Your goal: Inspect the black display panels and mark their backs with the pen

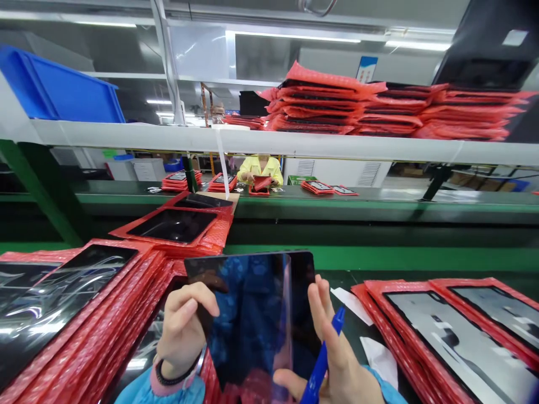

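Observation:
A dark, glossy tablet screen panel (248, 314) is held up tilted in front of me. A clear strip or film edge (287, 314) runs down its face, towards the right side. My left hand (183, 322) is at the panel's left edge, fingers curled in, with the index finger over the front. My right hand (341, 359) supports the right edge, thumb across the lower face and fingers along the side. A blue pen (318, 365) is tucked in that same hand, its tip pointing up.
Screen panels on red bubble bags (101, 303) are piled at left; more bagged panels (446, 331) lie at right, beside white paper pieces (379, 359). The shelf above holds red-bagged stacks (320, 104) and a blue bin (63, 87). A person in yellow (261, 165) works opposite.

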`<state>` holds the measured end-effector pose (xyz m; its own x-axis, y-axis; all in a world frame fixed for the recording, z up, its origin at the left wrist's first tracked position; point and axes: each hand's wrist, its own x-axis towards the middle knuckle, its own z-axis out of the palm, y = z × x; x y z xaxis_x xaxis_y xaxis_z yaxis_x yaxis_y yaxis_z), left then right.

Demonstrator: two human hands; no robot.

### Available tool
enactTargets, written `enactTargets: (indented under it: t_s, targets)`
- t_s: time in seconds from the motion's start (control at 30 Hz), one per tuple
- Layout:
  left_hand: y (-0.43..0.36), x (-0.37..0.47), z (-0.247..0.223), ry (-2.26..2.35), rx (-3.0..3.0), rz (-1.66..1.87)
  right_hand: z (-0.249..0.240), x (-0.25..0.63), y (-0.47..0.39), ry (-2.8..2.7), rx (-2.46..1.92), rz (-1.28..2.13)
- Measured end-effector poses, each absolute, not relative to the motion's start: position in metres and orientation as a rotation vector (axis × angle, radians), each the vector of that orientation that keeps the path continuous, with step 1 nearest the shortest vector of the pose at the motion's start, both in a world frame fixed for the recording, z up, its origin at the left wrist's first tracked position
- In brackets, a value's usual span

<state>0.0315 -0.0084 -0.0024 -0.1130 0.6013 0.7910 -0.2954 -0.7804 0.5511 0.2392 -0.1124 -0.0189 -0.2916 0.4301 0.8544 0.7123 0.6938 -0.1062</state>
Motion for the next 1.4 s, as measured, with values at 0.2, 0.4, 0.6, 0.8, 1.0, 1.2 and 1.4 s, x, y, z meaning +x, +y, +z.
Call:
enactTargets:
  t_s: [0.2,0.4,0.6,0.8,1.0,1.2,1.4]
  targets:
    - [-0.013,0.032,-0.004,0.333,1.698,1.941,-0.03,0.239,-0.123,-1.822,-0.914,-0.301]
    - [-0.026,0.034,-0.001,0.458,1.861,1.866,-0.026,0.243,-0.116,-1.574,-0.748,-0.396]
    - [-0.033,0.039,-0.013,0.343,1.997,1.772,-0.03,0.254,-0.112,-1.383,-0.75,-0.468]
    - [-0.048,0.057,-0.028,0.397,1.597,1.862,-0.018,0.255,-0.106,-1.257,-0.724,-0.381]
    - [-0.09,0.085,-0.008,0.503,1.298,1.688,-0.013,0.272,-0.084,-1.191,-0.742,-0.028]
    - [-0.103,0.085,-0.027,0.69,1.36,1.575,-0.026,0.284,-0.063,-1.05,-0.748,0.337]
    - [-0.104,0.08,-0.056,0.665,1.447,1.584,-0.025,0.283,-0.058,-1.03,-0.692,0.416]
